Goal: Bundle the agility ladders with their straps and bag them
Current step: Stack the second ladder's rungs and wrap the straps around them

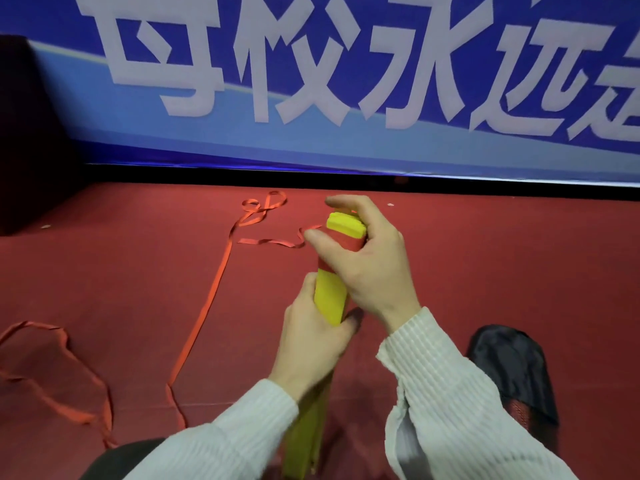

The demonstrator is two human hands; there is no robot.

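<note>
We see our left hand curled around the lower part of a stack of yellow rungs, held nearly upright at the middle of the view, its top leaning slightly toward 1 o'clock. Our right hand grips the stack near its top end, thumb and fingers wrapped around a band of red strap wound about the rungs just under the yellow tip. The stack's lower end runs down between our two pale ribbed sleeves toward 6 o'clock.

The strap's loose length trails off from the wound part toward 10 o'clock, loops and curls on the red floor, then runs in a long line down toward 7 o'clock and into more slack loops at 8 o'clock.

A black bag lies on the floor at 4 o'clock, just beside our right sleeve, with something red showing at its near end. A blue banner with large white characters stands along the far edge at 12 o'clock.
</note>
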